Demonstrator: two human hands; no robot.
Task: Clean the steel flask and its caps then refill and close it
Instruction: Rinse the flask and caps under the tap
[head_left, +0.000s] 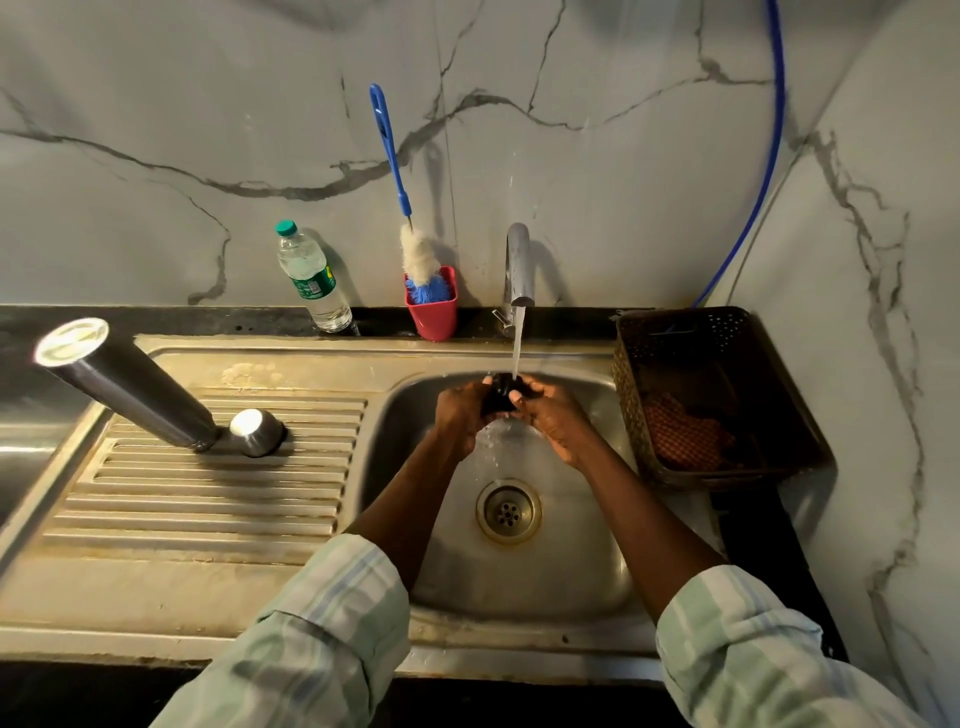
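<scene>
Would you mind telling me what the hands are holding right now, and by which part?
Both hands, left and right, hold a small black cap by its opposite sides under the running tap.

No legible text. Plastic water bottle (310, 278), standing well left of and behind the two hands' grip, carries a green label; its print is too small and blurred to read.

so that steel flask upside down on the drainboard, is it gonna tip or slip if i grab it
Probably tippy: the steel flask is tall and narrow, standing mouth-down on the ridged drainboard, so a sideways nudge could topple it. Its smooth metal wall may be slippery if wet. If it falls it would likely roll, perhaps into the steel cap beside it.
</scene>
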